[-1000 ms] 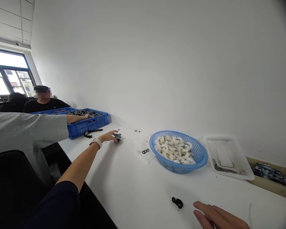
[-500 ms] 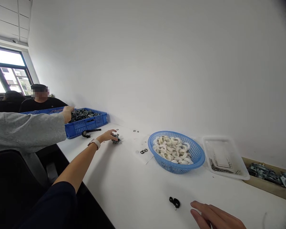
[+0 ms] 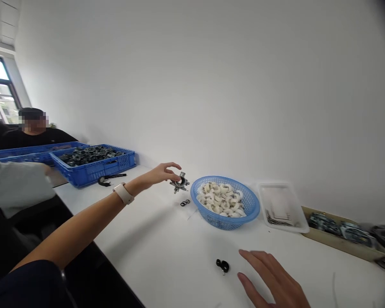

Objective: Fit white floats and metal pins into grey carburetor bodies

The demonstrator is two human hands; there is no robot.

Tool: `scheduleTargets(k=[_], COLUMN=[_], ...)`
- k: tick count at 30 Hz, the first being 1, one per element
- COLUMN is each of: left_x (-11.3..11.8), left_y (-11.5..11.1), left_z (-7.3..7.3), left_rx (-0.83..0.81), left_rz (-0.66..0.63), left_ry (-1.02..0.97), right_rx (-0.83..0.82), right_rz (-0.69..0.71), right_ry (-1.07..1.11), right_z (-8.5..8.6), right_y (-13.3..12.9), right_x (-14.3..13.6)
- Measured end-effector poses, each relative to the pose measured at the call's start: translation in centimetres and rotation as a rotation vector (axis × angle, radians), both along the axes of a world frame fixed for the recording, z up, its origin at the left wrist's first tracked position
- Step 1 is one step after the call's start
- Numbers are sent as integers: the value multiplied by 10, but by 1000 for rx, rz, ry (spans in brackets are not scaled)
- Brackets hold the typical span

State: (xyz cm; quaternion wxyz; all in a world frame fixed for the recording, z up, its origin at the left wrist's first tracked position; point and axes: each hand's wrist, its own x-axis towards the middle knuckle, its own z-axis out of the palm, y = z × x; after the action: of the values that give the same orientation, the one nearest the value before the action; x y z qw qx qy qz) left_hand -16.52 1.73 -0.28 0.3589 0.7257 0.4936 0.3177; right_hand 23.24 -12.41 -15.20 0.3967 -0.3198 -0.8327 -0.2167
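My left hand (image 3: 164, 173), with a pale watch on its wrist, pinches a small grey metal carburetor body (image 3: 180, 183) between thumb and fingers. The part is held above the white table, left of a blue basket. Just below it lie several black rubber rings (image 3: 185, 203). In the lower right, my right hand (image 3: 272, 278) is open over the table, thumb and fingers apart and nothing in it. To its left lies a small black looped part (image 3: 223, 265) with a thin metal end, not touched by the hand.
White curved pieces fill the blue basket (image 3: 226, 223). Right of it are a clear tray (image 3: 284, 194) with thin metal pieces and a long box (image 3: 333, 244) of metal parts. Blue crates (image 3: 93, 173), a black watch (image 3: 104, 180) and a co-worker's grey sleeve (image 3: 17, 184) are at left.
My left hand has lifted the carburetor body off the table and brought it right, toward the basket. My right hand has come further into view. The co-worker's arm has drawn back from the crate.
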Motion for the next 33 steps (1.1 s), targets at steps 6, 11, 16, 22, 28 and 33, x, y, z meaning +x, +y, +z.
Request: scheduleTargets(k=[6, 11, 16, 22, 28, 33], left_x=[112, 161, 170, 170, 170, 167], left_y=[-47, -70, -74, -70, -77, -81], left_z=[-47, -82, -96, -114, -121, -142], left_rx=[-286, -455, -472, -279, -218, 305], left_rz=[-283, -390, -389, -451, -432, -399], left_ry=[-211, -246, -261, -192, -121, 127], right_rx=[228, 218, 211, -16, -163, -608], right_rz=[-135, -89, -105, -125, -71, -169], right_ry=[-70, -87, -131, -180, 131, 545], right_z=[15, 16, 20, 30, 20, 21], right_y=[-9, -13, -13, -20, -15, -5], right_x=[-6, -6, 2, 6, 1, 13])
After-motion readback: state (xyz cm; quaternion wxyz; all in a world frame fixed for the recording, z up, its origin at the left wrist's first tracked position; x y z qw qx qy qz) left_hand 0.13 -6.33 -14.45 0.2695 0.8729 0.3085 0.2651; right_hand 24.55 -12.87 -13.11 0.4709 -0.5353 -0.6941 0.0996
